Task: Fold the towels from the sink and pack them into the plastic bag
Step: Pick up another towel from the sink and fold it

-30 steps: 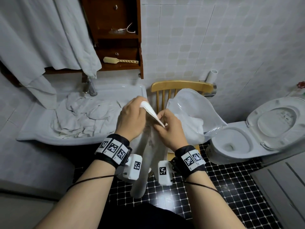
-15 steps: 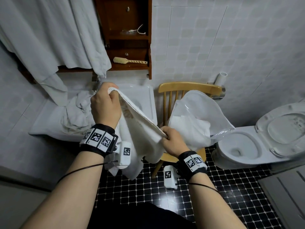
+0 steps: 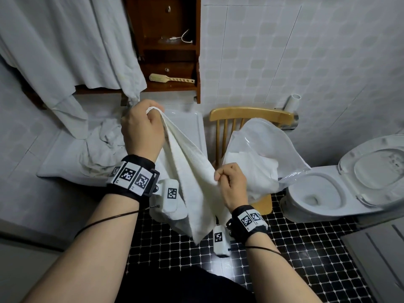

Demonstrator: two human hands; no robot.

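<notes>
Sink left of chair; toilet right

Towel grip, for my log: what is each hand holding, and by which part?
One white towel. The left hand grips its upper end; the right hand pinches its edge lower down.

My left hand covers part of the towel pile at nine o'clock; the toilet lid is cut off at three o'clock.

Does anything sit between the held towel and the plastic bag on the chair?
Nothing visible does. The left hand and right hand grip the towel; the plastic bag on the chair stands just beside the right hand.
</notes>
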